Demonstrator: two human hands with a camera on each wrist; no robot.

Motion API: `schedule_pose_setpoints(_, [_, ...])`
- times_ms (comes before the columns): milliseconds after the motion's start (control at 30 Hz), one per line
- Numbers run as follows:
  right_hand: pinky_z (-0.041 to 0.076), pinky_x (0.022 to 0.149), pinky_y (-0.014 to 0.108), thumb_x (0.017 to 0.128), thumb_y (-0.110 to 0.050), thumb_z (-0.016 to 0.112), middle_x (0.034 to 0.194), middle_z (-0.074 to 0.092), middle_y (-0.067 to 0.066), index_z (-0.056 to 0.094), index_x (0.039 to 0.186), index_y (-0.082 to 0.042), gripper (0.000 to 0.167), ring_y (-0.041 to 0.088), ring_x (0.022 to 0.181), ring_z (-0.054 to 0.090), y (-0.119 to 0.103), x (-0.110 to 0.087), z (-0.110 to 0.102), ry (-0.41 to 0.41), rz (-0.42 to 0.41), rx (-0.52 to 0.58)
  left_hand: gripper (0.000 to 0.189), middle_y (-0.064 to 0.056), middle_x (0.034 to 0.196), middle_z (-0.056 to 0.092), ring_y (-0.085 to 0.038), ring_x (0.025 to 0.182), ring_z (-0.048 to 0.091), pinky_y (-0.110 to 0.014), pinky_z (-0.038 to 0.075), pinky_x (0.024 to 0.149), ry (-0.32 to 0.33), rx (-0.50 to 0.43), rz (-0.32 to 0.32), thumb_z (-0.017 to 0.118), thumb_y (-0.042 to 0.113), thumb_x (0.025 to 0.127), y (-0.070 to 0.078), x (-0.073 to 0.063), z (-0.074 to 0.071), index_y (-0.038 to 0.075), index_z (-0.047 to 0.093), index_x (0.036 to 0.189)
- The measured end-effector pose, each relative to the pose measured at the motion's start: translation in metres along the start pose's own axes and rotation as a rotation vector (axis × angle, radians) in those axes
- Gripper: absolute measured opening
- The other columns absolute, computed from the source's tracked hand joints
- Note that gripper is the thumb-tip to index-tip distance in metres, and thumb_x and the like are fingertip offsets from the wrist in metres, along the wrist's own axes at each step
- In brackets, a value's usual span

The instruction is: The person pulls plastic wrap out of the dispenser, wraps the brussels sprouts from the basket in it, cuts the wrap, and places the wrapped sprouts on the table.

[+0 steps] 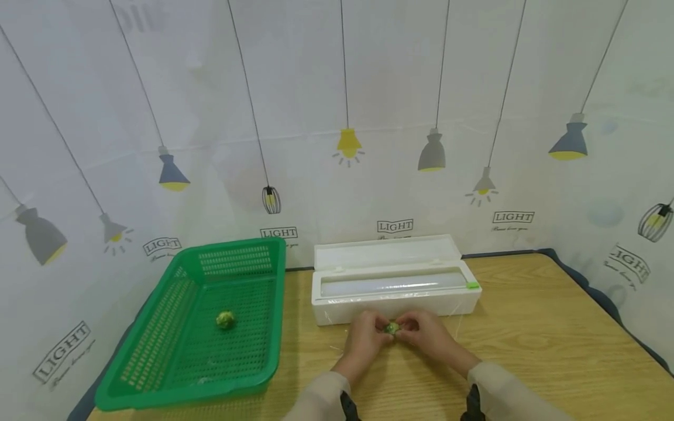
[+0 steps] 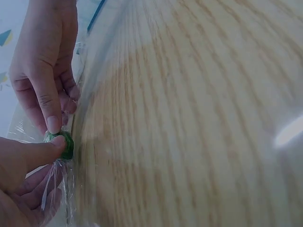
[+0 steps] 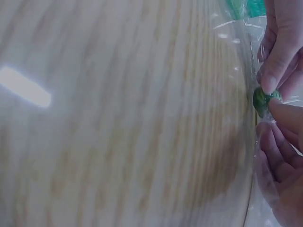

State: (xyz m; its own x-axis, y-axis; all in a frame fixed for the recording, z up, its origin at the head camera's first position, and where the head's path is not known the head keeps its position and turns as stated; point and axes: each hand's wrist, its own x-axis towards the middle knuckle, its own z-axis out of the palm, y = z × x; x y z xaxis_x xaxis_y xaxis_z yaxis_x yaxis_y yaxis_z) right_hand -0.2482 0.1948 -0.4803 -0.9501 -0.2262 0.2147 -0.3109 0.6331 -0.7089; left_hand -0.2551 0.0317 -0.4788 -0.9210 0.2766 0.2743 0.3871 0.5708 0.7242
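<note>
A small green Brussels sprout point(image 1: 392, 328) sits between both hands, just in front of the cling film box point(image 1: 395, 307). My left hand point(image 1: 365, 338) pinches its left side with thumb and fingers. From the other side my right hand point(image 1: 429, 336) pinches it too. In the left wrist view, clear cling film point(image 2: 56, 182) surrounds the sprout point(image 2: 67, 145) and hangs in folds about the fingers. The right wrist view shows both thumbs against the sprout point(image 3: 261, 101). Its underside is hidden by the fingers.
At the left stands a green plastic basket point(image 1: 274, 345) with another small green-yellow sprout point(image 1: 225, 320) inside. The box's lid point(image 1: 387, 252) is raised, showing a roll of film point(image 1: 392, 284) and a bright green tab point(image 1: 473, 285). A lamp-patterned cloth point(image 1: 316, 88) hangs behind the wooden table point(image 1: 553, 339).
</note>
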Motion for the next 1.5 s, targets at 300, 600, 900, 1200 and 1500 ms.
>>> schedule_pose_setpoints(300, [0.046, 0.061, 0.024, 0.074, -0.005, 0.074, 0.076, 0.061, -0.003, 0.066, 0.087, -0.006, 0.015, 0.01, 0.07, 0.055, 0.0, 0.003, 0.006, 0.074, 0.069, 0.024, 0.015, -0.001, 0.07, 0.065, -0.011, 0.065, 0.059, -0.018, 0.044, 0.058, 0.016, 0.062, 0.031, 0.079, -0.001, 0.063, -0.003, 0.005, 0.002, 0.004, 0.071, 0.075])
schedule_pose_setpoints(600, [0.049, 0.063, 0.023, 0.073, 0.0, 0.073, 0.081, 0.064, 0.002, 0.065, 0.085, -0.004, 0.015, 0.011, 0.07, 0.058, 0.001, 0.006, 0.008, 0.099, 0.017, 0.055, 0.013, -0.005, 0.074, 0.068, -0.012, 0.067, 0.061, -0.017, 0.046, 0.06, 0.024, 0.067, 0.101, 0.074, -0.006, 0.066, -0.007, 0.009, 0.002, 0.001, 0.072, 0.078])
schedule_pose_setpoints(900, [0.049, 0.062, 0.023, 0.072, 0.0, 0.074, 0.082, 0.064, 0.003, 0.066, 0.085, -0.004, 0.016, 0.011, 0.07, 0.059, 0.004, 0.008, 0.009, 0.118, 0.013, 0.059, 0.013, -0.004, 0.076, 0.066, -0.013, 0.07, 0.061, -0.018, 0.046, 0.061, 0.021, 0.075, 0.106, 0.074, -0.004, 0.068, -0.007, 0.009, 0.001, 0.002, 0.07, 0.079])
schedule_pose_setpoints(1200, [0.048, 0.063, 0.024, 0.072, -0.001, 0.074, 0.081, 0.063, 0.0, 0.067, 0.088, -0.005, 0.018, 0.01, 0.071, 0.057, 0.002, 0.006, 0.006, 0.134, 0.041, 0.037, 0.015, -0.004, 0.081, 0.065, -0.012, 0.07, 0.06, -0.019, 0.046, 0.06, 0.0, 0.123, 0.056, 0.074, 0.0, 0.071, -0.003, 0.008, -0.002, 0.004, 0.069, 0.084])
schedule_pose_setpoints(1500, [0.047, 0.064, 0.025, 0.079, -0.006, 0.07, 0.082, 0.063, 0.001, 0.068, 0.092, -0.004, 0.014, 0.012, 0.074, 0.056, 0.008, -0.005, -0.026, 0.184, 0.127, 0.008, 0.014, -0.001, 0.076, 0.065, -0.008, 0.065, 0.058, -0.018, 0.043, 0.056, -0.007, 0.17, 0.082, 0.073, 0.008, 0.075, 0.017, 0.008, -0.013, 0.008, 0.069, 0.088])
